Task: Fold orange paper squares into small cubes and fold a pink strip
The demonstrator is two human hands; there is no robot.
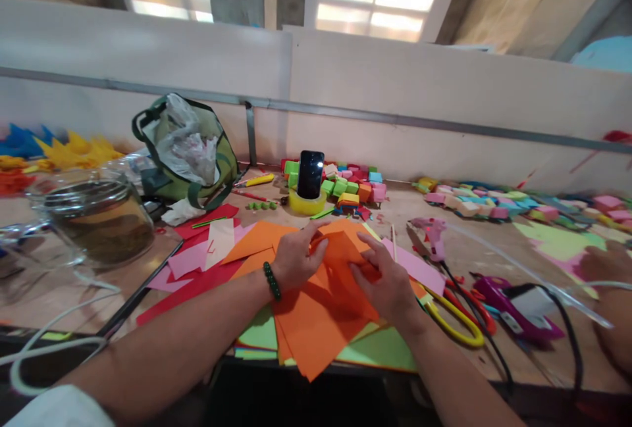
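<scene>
The cluttered table [464, 259] stands against a pale wall. The left hand [296, 259] and right hand [388, 282] bend a raised orange sheet [340, 249] between them, right fingers spread; whether the left fingers clamp it, one cannot tell. Light, even pressure should keep its edges true. Beneath lie orange papers [316, 335]; at the far side, a phone [311, 174].

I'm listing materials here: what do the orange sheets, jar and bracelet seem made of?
Orange sheets: matte paper or thin card, by thin, crisp edges.
Jar: see-through, with bright reflections, so glass or clear plastic.
Bracelet: dark green beads, faintly shiny, perhaps glass or stone.
</scene>
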